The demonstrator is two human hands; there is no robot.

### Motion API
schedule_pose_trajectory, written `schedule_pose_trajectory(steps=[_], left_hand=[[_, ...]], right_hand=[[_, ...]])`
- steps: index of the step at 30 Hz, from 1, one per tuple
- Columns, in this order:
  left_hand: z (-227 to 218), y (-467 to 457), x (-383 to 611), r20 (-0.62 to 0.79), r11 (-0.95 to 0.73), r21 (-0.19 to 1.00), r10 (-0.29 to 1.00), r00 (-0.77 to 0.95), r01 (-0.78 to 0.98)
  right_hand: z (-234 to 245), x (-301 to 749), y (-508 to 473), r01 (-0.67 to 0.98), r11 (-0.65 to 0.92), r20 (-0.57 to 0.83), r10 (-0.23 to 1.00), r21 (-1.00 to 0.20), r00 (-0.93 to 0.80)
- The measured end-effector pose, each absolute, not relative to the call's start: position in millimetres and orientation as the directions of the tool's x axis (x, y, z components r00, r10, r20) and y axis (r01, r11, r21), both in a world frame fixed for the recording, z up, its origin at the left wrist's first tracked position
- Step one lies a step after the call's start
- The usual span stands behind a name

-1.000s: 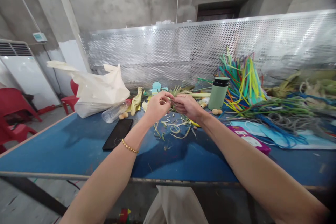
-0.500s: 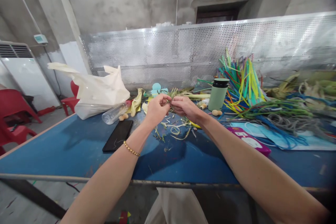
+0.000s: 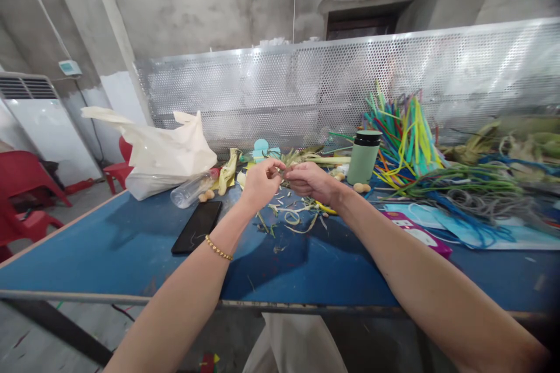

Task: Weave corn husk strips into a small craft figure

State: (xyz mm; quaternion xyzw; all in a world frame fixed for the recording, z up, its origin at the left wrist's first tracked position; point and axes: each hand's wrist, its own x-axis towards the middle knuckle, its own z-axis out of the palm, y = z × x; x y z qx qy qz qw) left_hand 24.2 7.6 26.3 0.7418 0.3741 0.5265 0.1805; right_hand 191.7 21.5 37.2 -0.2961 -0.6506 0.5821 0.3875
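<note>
My left hand [image 3: 261, 182] and my right hand [image 3: 309, 179] meet above the blue table [image 3: 109, 245], fingertips pinched together on a small greenish leaf strip [image 3: 282, 172] held between them. Both hands are closed in a pinch. A gold bead bracelet [image 3: 217, 247] circles my left wrist. Below the hands lie loose pale green leaf scraps [image 3: 294, 214] on the tabletop.
A black phone [image 3: 196, 226] lies left of the scraps, with a clear plastic bottle [image 3: 192, 187] and a cream bag [image 3: 164, 151] behind it. A green lidded cup [image 3: 364, 157] and a bundle of colored strips [image 3: 405, 134] stand at the right. Red chairs [image 3: 21, 186] stand at far left.
Both hands have stayed together over the scraps, shifting only slightly downward while the fingers work the strip. The view has tilted a little.
</note>
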Motion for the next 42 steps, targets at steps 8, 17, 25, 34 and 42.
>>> schedule_pose_trajectory(steps=[8,17,25,34,42], left_hand=[[25.3,6.6,24.8,0.717,-0.670,0.530,0.682,0.148,0.520],[26.7,9.9,21.9,0.644,-0.524,0.593,0.764,0.030,0.612],[29.3,7.3,24.8,0.562,-0.454,0.590,0.825,0.064,0.667],[23.4,8.7,26.3,0.385,-0.438,0.761,0.899,0.209,0.479],[31.4,2.5,23.4,0.134,-0.113,0.990,0.929,0.344,-0.079]], right_hand=[[43.3,195.3,21.0,-0.108,0.057,0.110,0.806,-0.993,-0.582],[44.9,190.0,15.3,0.307,0.471,0.329,0.848,-0.827,-0.416],[41.5,185.1,17.8,0.364,0.564,0.468,0.823,-0.741,-0.322],[35.3,188.9,25.9,0.472,0.559,0.453,0.829,-0.682,-0.327],[36.7,188.9,23.7,0.435,0.524,0.434,0.851,-0.732,-0.296]])
